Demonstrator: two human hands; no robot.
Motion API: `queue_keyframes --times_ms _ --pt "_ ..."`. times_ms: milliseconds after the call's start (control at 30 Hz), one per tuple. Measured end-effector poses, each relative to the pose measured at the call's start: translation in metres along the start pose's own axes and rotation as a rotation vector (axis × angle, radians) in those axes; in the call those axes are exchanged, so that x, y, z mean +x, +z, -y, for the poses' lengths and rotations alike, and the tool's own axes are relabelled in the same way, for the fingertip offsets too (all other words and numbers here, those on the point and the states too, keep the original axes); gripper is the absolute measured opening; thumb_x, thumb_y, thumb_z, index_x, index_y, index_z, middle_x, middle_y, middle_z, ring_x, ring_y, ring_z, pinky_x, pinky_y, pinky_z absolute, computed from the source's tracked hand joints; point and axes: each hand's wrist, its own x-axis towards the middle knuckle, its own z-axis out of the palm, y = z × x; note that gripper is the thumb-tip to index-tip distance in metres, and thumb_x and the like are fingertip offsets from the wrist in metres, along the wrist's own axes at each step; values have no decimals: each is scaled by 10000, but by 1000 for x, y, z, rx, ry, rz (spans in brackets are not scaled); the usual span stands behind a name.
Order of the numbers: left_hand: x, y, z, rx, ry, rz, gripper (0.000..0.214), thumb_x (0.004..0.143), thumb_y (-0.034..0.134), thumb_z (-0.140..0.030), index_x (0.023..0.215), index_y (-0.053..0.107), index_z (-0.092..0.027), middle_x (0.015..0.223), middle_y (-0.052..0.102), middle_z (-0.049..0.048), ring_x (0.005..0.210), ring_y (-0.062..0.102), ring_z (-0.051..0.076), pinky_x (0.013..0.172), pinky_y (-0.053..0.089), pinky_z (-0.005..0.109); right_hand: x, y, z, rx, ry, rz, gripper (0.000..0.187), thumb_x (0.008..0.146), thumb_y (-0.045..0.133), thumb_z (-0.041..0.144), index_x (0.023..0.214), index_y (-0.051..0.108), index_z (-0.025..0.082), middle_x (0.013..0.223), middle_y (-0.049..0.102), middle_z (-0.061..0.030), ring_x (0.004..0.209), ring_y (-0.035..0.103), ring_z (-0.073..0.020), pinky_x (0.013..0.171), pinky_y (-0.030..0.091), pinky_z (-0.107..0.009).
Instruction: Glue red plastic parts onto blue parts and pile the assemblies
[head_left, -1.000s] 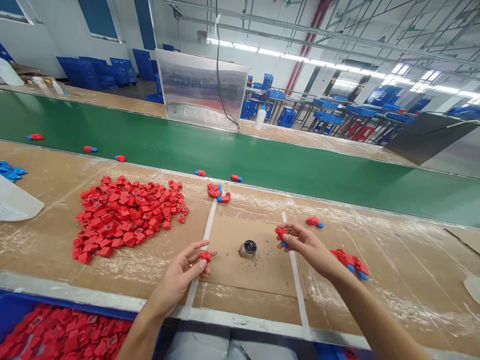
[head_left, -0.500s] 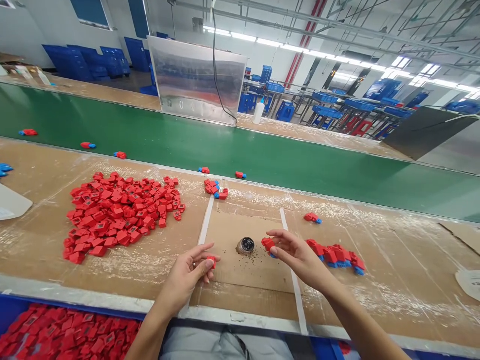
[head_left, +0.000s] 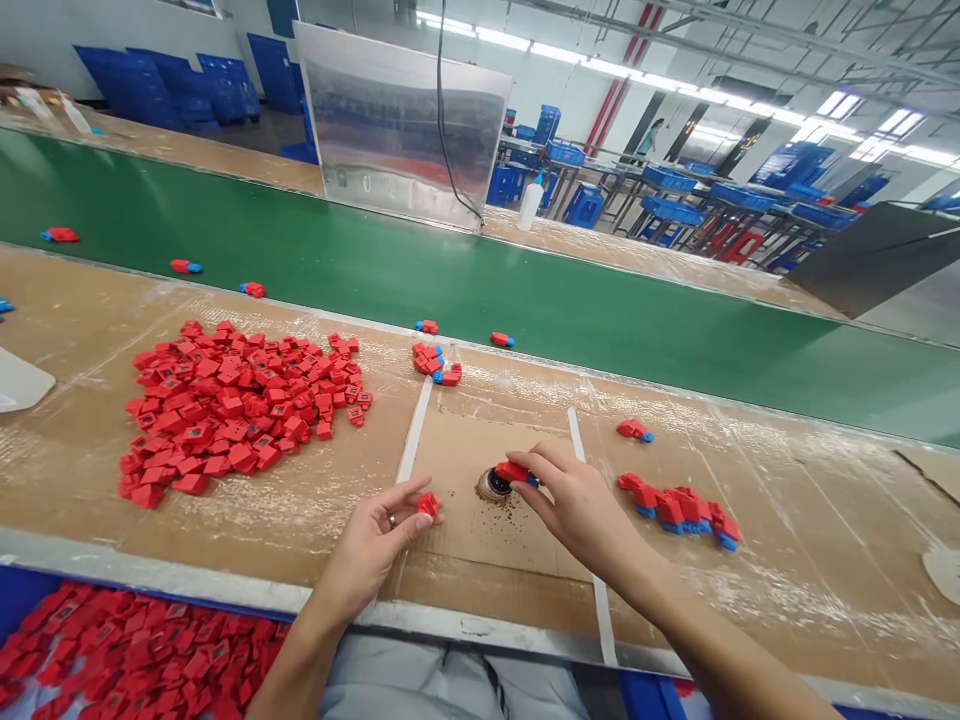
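Note:
My right hand (head_left: 574,505) pinches a red-and-blue plastic part (head_left: 513,472) between thumb and fingers, directly over a small round metal tin (head_left: 491,486). The part covers most of the tin, and brown specks lie scattered on the cardboard pad (head_left: 480,520) below it. My left hand (head_left: 373,545) rests at the pad's left edge, holding a small red plastic part (head_left: 428,504) at its fingertips. A ring shows on one of its fingers.
A large heap of red parts (head_left: 240,400) lies left of the pad, and a row of red-and-blue parts (head_left: 675,512) lies right of it. A blue bin (head_left: 22,600) of red parts sits below the bench edge. A green conveyor belt (head_left: 480,290) runs behind, carrying scattered parts.
My right hand has moved left and down, bringing its part from beside the tin onto it. My left hand has stayed nearly still, and the view has tilted slightly.

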Motion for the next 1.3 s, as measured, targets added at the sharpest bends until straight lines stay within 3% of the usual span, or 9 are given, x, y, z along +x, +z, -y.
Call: queue_keyframes --times_ms 133,367,600,833,933,1133,1300 --pt "0 -1 3 -46 18 1 400 735 780 -334 1098 717 -181 972 762 69 920 704 203 907 513 314 0 3 0 -12 -22 5 228 997 429 250 1121 617 219 946 643 -86 813 639 -228 670 511 -328" --pt "-3 0 2 -55 77 6 359 690 811 -310 1005 728 -158 754 682 15 638 584 109 580 493 209 2 3 2 -30 -33 41 203 998 441 234 1072 627 202 882 617 -74 758 620 -214 648 480 -312" --pt "-5 2 4 -91 20 61 339 726 794 -279 1016 659 -167 880 731 57 818 649 148 712 521 230 1 5 5 -64 -32 81 152 978 494 205 1070 615 190 893 616 -76 777 618 -222 651 469 -317" --pt "-7 7 4 -78 15 96 316 743 778 -277 1015 656 -174 847 713 34 793 642 143 675 499 222 1 1 6 -34 -41 46 202 995 451 229 1081 625 175 895 621 -88 773 609 -218 656 470 -325" --pt "-10 16 7 -103 13 119 305 748 773 -265 1016 657 -176 814 683 9 763 618 121 676 481 211 3 -2 3 118 29 24 223 981 479 264 1103 640 168 930 641 -93 791 611 -216 694 485 -348" --pt "-9 36 15 -141 -16 168 269 747 769 -228 982 658 -157 809 654 3 755 581 104 693 464 208 2 -7 -9 824 439 104 354 885 630 450 1127 648 193 1030 697 -83 891 636 -211 745 511 -332" --pt "-4 38 19 -132 -22 193 260 758 760 -246 978 652 -157 802 658 5 733 579 102 672 457 206 -2 -9 -14 1030 523 155 368 870 649 487 1091 689 195 1030 689 -69 844 591 -167 742 478 -299"
